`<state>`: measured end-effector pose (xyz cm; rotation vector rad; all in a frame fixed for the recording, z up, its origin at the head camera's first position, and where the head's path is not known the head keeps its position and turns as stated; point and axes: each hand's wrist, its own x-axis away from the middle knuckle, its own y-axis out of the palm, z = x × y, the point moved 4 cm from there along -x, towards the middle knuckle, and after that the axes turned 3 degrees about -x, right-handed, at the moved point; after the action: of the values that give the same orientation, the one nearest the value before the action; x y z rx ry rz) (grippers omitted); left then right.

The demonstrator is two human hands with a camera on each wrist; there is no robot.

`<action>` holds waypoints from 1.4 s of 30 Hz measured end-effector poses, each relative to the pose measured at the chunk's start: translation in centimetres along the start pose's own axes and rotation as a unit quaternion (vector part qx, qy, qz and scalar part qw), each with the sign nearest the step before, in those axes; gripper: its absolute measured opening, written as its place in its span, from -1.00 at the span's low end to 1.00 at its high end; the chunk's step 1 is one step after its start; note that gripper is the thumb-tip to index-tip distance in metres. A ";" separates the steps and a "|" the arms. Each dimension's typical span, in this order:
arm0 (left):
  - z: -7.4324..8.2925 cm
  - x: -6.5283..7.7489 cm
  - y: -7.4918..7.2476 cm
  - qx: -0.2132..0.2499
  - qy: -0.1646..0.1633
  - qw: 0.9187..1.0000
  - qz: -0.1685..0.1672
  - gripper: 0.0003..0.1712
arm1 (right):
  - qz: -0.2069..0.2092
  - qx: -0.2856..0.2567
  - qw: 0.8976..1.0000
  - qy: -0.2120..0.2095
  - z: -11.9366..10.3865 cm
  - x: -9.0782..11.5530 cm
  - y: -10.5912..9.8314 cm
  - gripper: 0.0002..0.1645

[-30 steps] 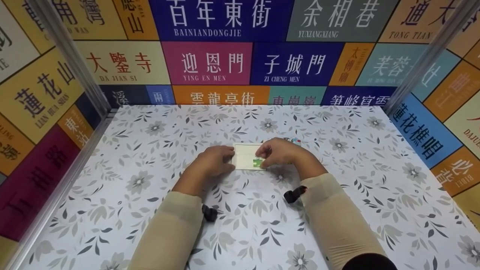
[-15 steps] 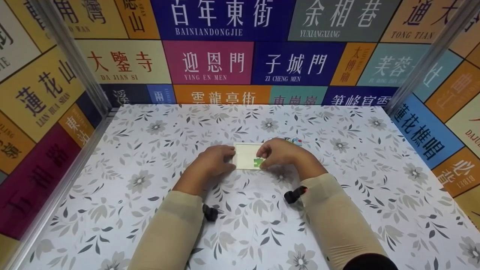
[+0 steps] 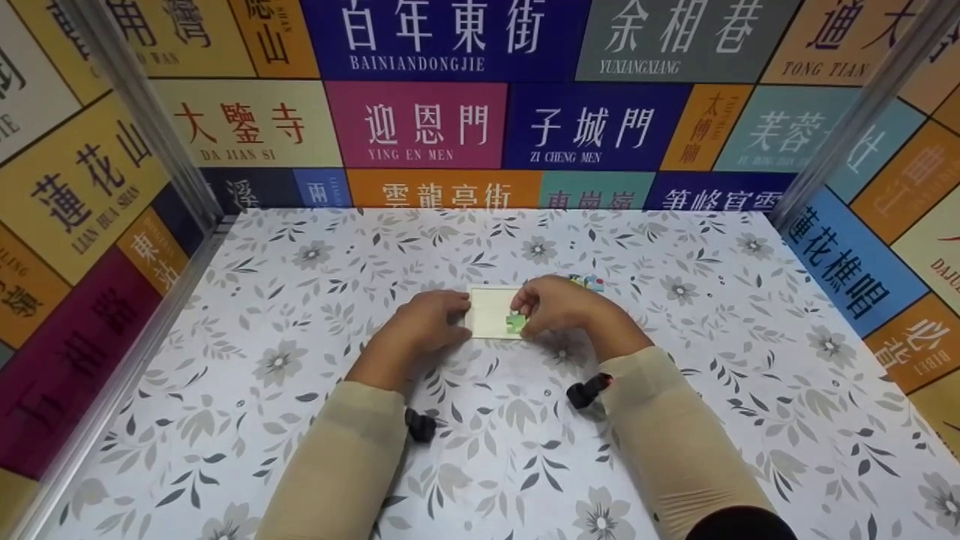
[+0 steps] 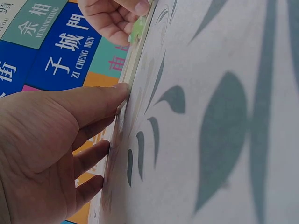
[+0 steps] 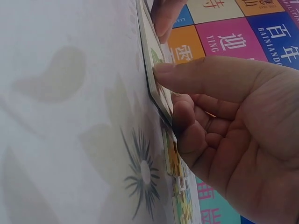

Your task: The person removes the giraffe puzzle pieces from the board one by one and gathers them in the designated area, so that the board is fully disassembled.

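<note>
A small cream puzzle tray [image 3: 489,304] with a raised rim lies flat at mid-table. My left hand [image 3: 431,321] holds its left side, thumb at the near corner and fingers farther up the edge. Over the tray's near right corner, my right hand [image 3: 561,306] pinches a green jigsaw piece [image 3: 515,322] between thumb and fingers. The piece sits slightly askew, and the fingers cover its right part. In the left wrist view the green piece [image 4: 136,30] tilts above the tray's rim [image 4: 135,58]. The right wrist view shows the thumb at the tray's edge [image 5: 159,95].
Several colourful jigsaw pieces [image 3: 591,283] lie just behind my right hand, partly hidden by it; the right wrist view shows these pieces [image 5: 175,156] beside the tray. A floral cloth [image 3: 510,450] covers the table. Panels with printed signs [image 3: 420,124] stand along the back and sides.
The green piece was flush in the tray's near right corner; now it is turned slightly and shifted up a little, with the right fingers on it. My left hand has stayed put.
</note>
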<state>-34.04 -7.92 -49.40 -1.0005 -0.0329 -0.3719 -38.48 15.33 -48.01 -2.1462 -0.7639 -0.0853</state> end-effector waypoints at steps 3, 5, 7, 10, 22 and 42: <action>0.0 -0.1 0.1 -0.007 0.004 1.000 -0.002 -0.35 | 0.006 -0.004 1.000 0.008 -0.1 0.0 0.1 -0.50; 0.0 -0.2 0.1 -0.013 0.006 1.000 -0.004 -0.34 | 0.012 -0.010 1.000 0.010 -0.1 0.0 0.0 -0.50; -0.1 -0.3 0.1 -0.018 0.011 1.000 -0.005 -0.34 | 0.017 -0.018 1.000 0.004 -0.1 0.1 -0.2 -0.49; -0.1 -0.3 0.1 -0.024 0.019 1.000 -0.004 -0.34 | 0.028 -0.029 0.999 -0.012 0.0 0.2 -0.7 -0.49; -0.1 -0.4 0.1 -0.028 0.018 0.999 -0.009 -0.33 | 0.060 -0.040 0.997 -0.036 0.0 2.5 -4.4 -0.45; -0.3 0.0 0.1 -0.007 0.013 1.000 0.010 -0.33 | 0.066 -0.027 0.997 0.021 7.8 7.1 -8.3 -0.38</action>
<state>-34.01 -8.12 -49.65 -1.0082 0.0026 -0.3659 -38.86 28.43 -45.08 -2.2330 -0.6004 -0.0825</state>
